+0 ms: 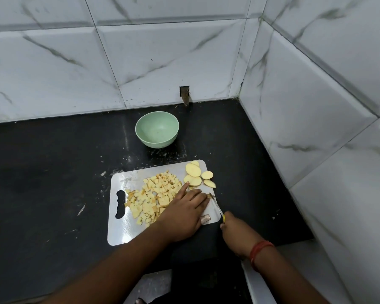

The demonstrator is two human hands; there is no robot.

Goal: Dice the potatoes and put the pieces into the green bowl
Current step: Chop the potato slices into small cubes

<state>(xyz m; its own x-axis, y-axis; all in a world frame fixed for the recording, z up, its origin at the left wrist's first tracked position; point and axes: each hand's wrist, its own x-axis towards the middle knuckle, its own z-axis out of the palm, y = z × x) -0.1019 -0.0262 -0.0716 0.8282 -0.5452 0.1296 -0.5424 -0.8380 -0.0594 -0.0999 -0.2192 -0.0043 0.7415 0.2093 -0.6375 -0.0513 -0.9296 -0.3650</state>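
Note:
A metal cutting board (123, 229) lies on the black counter. A heap of diced potato pieces (154, 194) covers its middle. Several round potato slices (193, 172) lie at its far right corner. My left hand (184, 213) lies on the board with fingers stretched out, pressing down on potato that it mostly hides. My right hand (235, 231) grips a knife (216, 207) with a yellow handle, its blade beside the left fingertips. The green bowl (157, 132) stands empty behind the board, near the wall.
The black counter (53, 172) ends at marble-tiled walls (294, 106) behind and on the right. A small potato end piece (206, 218) lies at the board's near right corner. Scraps and crumbs dot the counter left of the board.

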